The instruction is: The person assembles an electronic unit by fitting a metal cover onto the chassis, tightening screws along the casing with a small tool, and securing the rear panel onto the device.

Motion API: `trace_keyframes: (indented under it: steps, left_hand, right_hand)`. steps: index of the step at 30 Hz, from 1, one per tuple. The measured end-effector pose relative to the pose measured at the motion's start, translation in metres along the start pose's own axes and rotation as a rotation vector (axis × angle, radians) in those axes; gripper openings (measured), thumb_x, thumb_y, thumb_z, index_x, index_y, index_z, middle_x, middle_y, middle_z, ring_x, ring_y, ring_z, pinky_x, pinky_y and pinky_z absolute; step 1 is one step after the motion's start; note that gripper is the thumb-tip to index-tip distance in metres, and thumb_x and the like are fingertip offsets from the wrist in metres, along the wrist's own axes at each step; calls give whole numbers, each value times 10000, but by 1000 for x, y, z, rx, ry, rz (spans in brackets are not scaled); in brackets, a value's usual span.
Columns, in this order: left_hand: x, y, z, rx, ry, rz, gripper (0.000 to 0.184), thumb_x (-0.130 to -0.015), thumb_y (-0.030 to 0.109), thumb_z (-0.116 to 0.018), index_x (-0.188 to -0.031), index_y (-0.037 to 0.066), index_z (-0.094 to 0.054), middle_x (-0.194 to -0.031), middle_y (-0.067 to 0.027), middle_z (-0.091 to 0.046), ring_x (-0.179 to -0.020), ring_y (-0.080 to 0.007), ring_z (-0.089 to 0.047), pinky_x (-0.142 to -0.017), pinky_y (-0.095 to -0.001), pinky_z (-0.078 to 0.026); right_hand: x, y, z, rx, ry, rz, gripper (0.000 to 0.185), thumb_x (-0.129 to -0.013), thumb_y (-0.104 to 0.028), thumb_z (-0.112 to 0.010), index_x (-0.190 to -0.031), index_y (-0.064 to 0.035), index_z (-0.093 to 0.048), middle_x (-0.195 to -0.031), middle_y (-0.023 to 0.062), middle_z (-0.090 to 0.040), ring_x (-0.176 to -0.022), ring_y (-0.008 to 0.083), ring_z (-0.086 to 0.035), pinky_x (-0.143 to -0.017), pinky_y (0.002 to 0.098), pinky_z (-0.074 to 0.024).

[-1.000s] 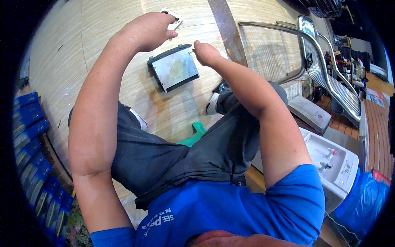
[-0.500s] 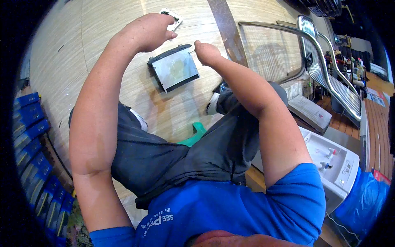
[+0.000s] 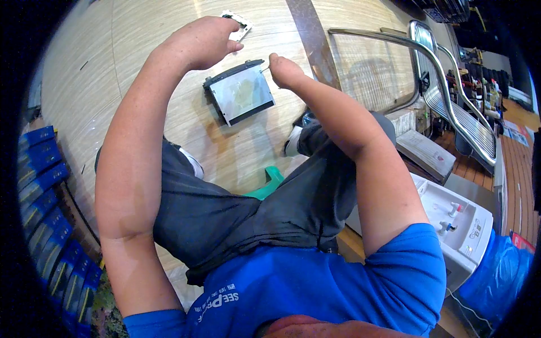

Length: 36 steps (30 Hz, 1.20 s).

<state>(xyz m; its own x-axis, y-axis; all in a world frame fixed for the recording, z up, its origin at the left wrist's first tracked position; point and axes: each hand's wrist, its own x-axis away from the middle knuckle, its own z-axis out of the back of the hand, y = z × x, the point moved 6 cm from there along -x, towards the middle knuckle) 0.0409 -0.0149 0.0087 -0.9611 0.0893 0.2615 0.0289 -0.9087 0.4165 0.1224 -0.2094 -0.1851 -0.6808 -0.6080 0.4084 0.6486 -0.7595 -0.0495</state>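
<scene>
My left hand (image 3: 209,43) reaches over a small white part with dark openings (image 3: 242,29), its fingers on or just above that part and its thumb apart from them. Below it, a flat metal box (image 3: 241,93) with a black front strip lies on the tiled floor. My right hand (image 3: 284,71) is closed at the box's right front corner, pinching a thin item that points toward the box. Most of that item is hidden by the fingers.
Between my legs is a green curved object (image 3: 270,183). A metal-framed chair (image 3: 445,96) lies at the right, above a white water dispenser (image 3: 470,225) and a blue bag (image 3: 496,270). Blue boxes (image 3: 42,186) line the left edge.
My right hand has shifted very slightly to the right. The left hand stays at the white part, and the metal box keeps its place.
</scene>
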Motion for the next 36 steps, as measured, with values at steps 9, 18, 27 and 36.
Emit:
trace_keyframes:
  steps: [9,18,27,36]
  left_hand:
    - [0,-3,-2,19,29,5,440,-920,303,-622,-1259,25,-583,-1140,-211,-660,-1060,-363,-632,-925,-438,-489]
    - [-3,-5,-2,6,40,-20,447,-922,300,-615,-1268,20,-578,-1156,-210,-656,-1071,-364,-628,-937,-432,-487]
    - [-5,-5,-2,15,29,-30,447,-923,295,-611,-1267,11,-577,-1186,-207,-644,-1091,-359,-619,-954,-429,-481]
    - [-3,-8,-1,7,38,-15,424,-932,301,-612,-1271,48,-585,-1149,-188,-663,-1060,-341,-638,-921,-436,-499]
  right_hand:
    - [4,-3,11,-11,-16,-20,212,-940,-140,-458,-1048,-11,-586,-1036,241,-675,-967,372,-673,-827,466,-541]
    - [6,1,3,8,-35,8,212,-931,-94,-432,-1057,-11,-580,-1071,223,-660,-1024,364,-649,-854,464,-533]
    - [12,-2,-1,1,20,45,198,-919,-92,-442,-1006,-16,-602,-984,216,-679,-944,378,-670,-805,482,-542]
    - [30,1,-9,-46,-40,-14,232,-936,-187,-484,-955,-8,-631,-977,229,-684,-934,388,-668,-796,495,-536]
